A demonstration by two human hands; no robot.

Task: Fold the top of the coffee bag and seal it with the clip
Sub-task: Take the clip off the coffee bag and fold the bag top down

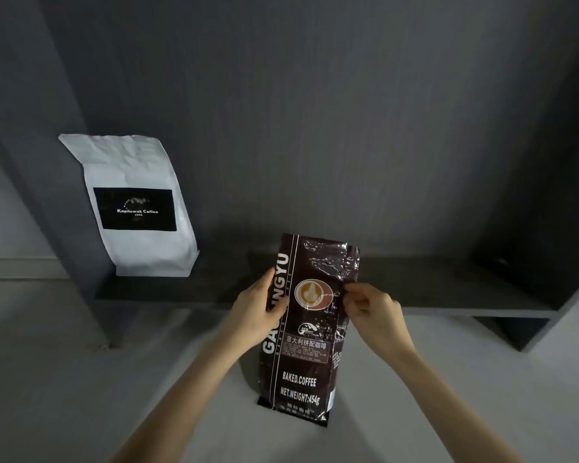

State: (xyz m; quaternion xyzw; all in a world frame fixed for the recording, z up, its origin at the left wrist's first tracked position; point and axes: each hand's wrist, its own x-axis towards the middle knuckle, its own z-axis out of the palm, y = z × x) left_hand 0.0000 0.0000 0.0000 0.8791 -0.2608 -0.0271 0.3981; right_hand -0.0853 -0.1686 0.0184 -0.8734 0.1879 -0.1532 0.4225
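A tall dark brown coffee bag (303, 349) with white lettering and a latte picture stands upright in the lower middle of the view. My left hand (256, 312) grips its left edge at about mid-height, thumb across the front. On the opposite edge my right hand (370, 310) pinches the bag at the same height. The bag's top (321, 252) is crinkled, stands straight up and is unfolded. No clip is in view.
A white coffee bag (137, 208) with a black label leans against the dark wall on the left end of a low dark shelf (448, 289). The shelf runs behind the brown bag. A light grey surface (81, 379) lies below.
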